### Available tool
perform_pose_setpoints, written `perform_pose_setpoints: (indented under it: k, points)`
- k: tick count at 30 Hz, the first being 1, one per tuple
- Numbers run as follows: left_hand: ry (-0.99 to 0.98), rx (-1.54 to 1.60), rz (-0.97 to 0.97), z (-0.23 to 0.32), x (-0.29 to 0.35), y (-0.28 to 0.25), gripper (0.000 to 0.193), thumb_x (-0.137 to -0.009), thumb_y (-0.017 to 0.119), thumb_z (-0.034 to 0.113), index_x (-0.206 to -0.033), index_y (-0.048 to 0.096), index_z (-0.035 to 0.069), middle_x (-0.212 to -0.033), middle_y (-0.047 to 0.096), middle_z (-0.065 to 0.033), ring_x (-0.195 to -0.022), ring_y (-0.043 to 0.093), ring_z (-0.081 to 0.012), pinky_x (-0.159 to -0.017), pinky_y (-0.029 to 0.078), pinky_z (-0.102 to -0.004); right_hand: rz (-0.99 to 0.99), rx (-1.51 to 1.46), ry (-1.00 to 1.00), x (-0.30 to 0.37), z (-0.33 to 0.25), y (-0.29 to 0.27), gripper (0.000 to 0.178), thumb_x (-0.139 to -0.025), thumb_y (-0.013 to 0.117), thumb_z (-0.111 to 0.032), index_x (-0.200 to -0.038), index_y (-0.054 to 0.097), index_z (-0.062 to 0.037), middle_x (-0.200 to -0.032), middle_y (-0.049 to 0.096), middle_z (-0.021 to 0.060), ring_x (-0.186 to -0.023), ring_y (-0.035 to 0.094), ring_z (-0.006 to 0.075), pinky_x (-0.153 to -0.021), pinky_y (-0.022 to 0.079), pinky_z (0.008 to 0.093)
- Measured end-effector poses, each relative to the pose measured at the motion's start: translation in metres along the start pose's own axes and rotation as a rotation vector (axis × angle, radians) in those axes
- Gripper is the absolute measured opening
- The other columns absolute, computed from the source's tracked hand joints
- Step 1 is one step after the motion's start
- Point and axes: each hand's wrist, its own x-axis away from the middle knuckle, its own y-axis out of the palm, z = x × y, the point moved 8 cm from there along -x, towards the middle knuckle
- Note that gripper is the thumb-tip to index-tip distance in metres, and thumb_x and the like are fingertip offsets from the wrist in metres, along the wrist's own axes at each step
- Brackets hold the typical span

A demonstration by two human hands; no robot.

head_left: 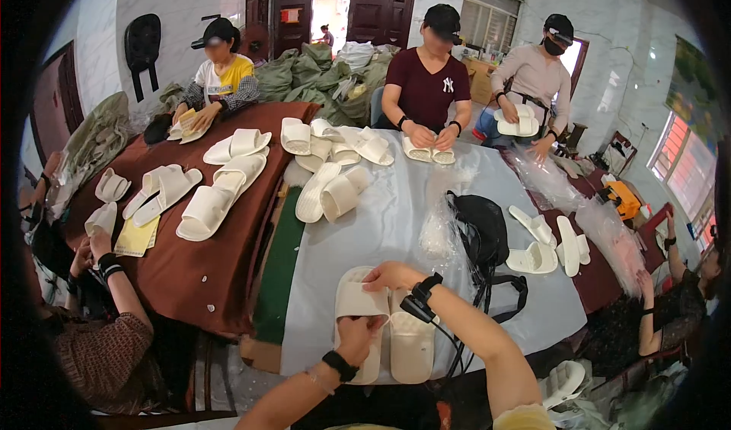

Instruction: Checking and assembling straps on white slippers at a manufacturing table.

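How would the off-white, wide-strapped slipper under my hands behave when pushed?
The slipper is probably light, as its sole looks foam-like. It likely flexes: no rigid part shows. Rolling seems unlikely, its broad sole appearing flat on the grey sheet.

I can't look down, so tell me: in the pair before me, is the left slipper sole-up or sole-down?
Sole-down: the slipper has its strap and inside facing up.

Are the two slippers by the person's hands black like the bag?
No, those slippers are creamy white, while the bag is black.
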Motion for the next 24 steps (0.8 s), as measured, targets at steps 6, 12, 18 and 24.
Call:
perform_pose_setpoints:
  k: [6,12,18,24]
  points:
    - [-0.229,-0.139,0.012,0.033,0.056,0.015,0.024,-0.082,0.053,0.006,-0.104,0.051,-0.003,-0.094,0.056,-0.0096,-0.084,0.057,-0.018,-0.068,0.048,-0.028,0.213,-0.581,-0.085,0.008,0.02,-0.012,0.026,-0.077,0.065,-0.02,-0.097,0.063,-0.0036,-0.078,0.064,0.0006,-0.061,0.05,0.0063,-0.05,0.031,0.0208]
    - [0.597,-1.021,-0.143,0.107,-0.054,0.036,0.029,-0.082,0.058,0.013,-0.108,0.055,0.0,-0.1,0.06,-0.0113,-0.086,0.057,-0.0157,-0.073,0.046,-0.0274,0.306,-0.784,-0.116,0.033,0.005,-0.021,0.034,-0.081,0.061,-0.014,-0.111,0.052,0.0001,-0.093,0.063,0.003,-0.069,0.05,0.0036,-0.052,0.035,0.0183]
    - [0.287,-0.838,-0.445,0.064,-0.066,0.066,0.025,-0.082,0.059,0.014,-0.098,0.058,-0.005,-0.087,0.065,-0.0113,-0.078,0.062,-0.0139,-0.068,0.048,-0.0248,0.442,-0.964,-0.191,0.045,0.027,-0.014,0.04,-0.083,0.058,-0.012,-0.12,0.045,-0.0036,-0.102,0.06,0.0062,-0.075,0.051,0.0041,-0.059,0.036,0.0177]
    - [0.233,-0.698,-0.269,0.047,-0.033,0.041,0.021,-0.083,0.058,0.014,-0.093,0.06,-0.005,-0.084,0.065,-0.0097,-0.076,0.062,-0.0114,-0.065,0.048,-0.0227,0.297,-1.391,-0.382,0.063,0.029,0.012,0.059,-0.085,0.046,-0.009,-0.137,0.018,-0.003,-0.125,0.048,0.0143,-0.063,0.039,0.0057,-0.062,0.037,0.0188]
